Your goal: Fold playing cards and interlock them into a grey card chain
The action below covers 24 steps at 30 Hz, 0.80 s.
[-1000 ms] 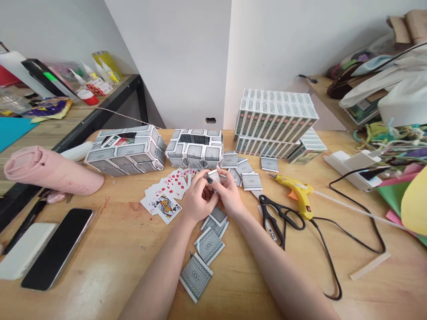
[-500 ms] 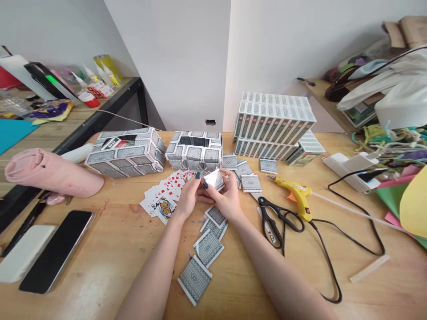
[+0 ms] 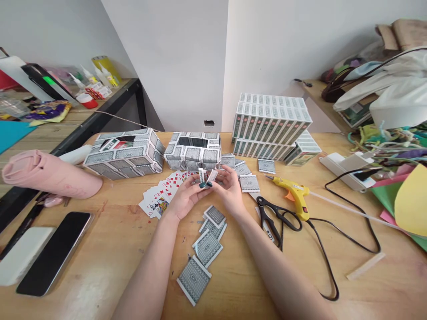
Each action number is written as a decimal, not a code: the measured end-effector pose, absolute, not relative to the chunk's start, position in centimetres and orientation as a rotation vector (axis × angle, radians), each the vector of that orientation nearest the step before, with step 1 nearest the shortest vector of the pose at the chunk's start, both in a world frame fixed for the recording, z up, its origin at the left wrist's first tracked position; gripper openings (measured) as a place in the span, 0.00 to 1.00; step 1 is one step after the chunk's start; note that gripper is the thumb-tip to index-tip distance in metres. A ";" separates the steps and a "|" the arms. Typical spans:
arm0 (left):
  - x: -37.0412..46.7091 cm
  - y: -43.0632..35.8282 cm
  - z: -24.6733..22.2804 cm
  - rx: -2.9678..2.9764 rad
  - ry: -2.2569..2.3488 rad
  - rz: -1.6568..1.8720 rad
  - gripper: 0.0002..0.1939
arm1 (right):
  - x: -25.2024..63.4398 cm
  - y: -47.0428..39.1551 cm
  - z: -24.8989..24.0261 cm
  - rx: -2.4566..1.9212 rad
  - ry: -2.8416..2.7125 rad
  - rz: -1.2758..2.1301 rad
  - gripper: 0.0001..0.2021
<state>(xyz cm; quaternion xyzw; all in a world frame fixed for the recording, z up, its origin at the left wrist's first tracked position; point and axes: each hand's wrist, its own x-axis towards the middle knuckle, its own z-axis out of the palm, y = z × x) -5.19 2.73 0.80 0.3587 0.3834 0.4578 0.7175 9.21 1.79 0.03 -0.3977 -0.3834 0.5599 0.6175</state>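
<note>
Between my two hands is a playing card (image 3: 212, 176), its two ends standing up like folded flaps; its middle is hidden by my fingers. My left hand (image 3: 187, 194) pinches one side, the thumb pressed near the card's base. My right hand (image 3: 229, 189) pinches the other side, with both thumb tips nearly meeting. Nearer me lies a trail of folded cards (image 3: 207, 247), patterned backs up. Left of my hands, a fan of face-up cards (image 3: 163, 193) is partly covered by my left hand. More folded cards (image 3: 249, 183) lie beyond my right hand.
Two card-covered boxes (image 3: 125, 153) (image 3: 192, 151) stand at the back, beside stacked card packs (image 3: 271, 124). To the right lie black scissors (image 3: 278, 218), a yellow glue gun (image 3: 295, 195) with its cable, and a power strip (image 3: 347, 171). A phone (image 3: 55, 253) and pink roll (image 3: 51, 173) lie left.
The card has turned from showing a flat, shiny face to showing two raised ends. Both thumbs have come closer together, and my left hand has shifted slightly left and opened its palm upward.
</note>
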 end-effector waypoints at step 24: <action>-4.2 2.2 0.0 1.492 1.102 1.104 0.32 | 9.8 2.0 0.2 -0.794 -0.823 1.454 0.23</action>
